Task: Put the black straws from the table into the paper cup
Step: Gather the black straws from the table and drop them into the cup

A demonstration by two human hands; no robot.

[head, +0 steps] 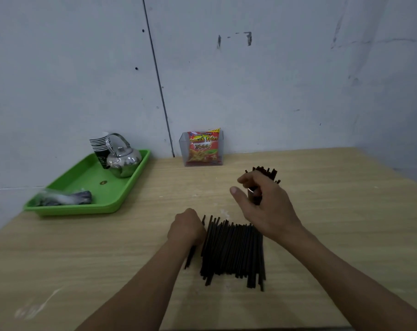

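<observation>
A pile of black straws [233, 252] lies flat on the wooden table [346, 211] in front of me. My left hand [186, 229] is closed in a fist at the pile's left edge, and a few straws stick out beneath its wrist. Farther back, a bunch of straws [266, 172] stands upright in the dark paper cup [257, 197]. My right hand [264, 206] hovers in front of that cup and hides most of it. Its thumb and fingers are spread apart, and I see nothing held between them.
A green tray [121, 199] at the back left carries a steel kettle [124, 161], a stack of paper cups [100, 146] and a plastic bag [64, 198]. A clear box with a snack packet [202, 149] stands against the wall.
</observation>
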